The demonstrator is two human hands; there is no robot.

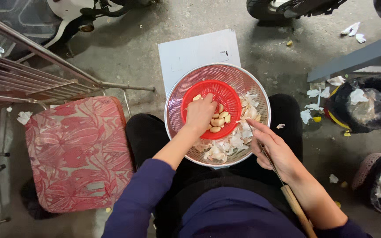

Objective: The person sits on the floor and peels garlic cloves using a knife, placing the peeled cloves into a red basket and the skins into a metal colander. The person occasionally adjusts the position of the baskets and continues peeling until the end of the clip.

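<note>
A metal mesh colander (pixel 186 86) rests on my lap. Inside it sits a small red plastic basket (pixel 225 94) with several peeled garlic cloves (pixel 219 121), and a heap of white garlic skins (pixel 237 139) lies beside the basket. My left hand (pixel 199 113) reaches down into the red basket with its fingers curled among the cloves; whether it grips one is hidden. My right hand (pixel 275 150) rests at the colander's right rim, closed on a knife (pixel 294 202) with a wooden handle that runs back along my forearm.
A red floral-cushioned stool (pixel 78 152) stands to my left beside a metal rack (pixel 27 75). A white board (pixel 197 50) lies on the concrete ahead. Black bags with scraps (pixel 369 103) sit at right, and parked scooters (pixel 287 6) stand at the top.
</note>
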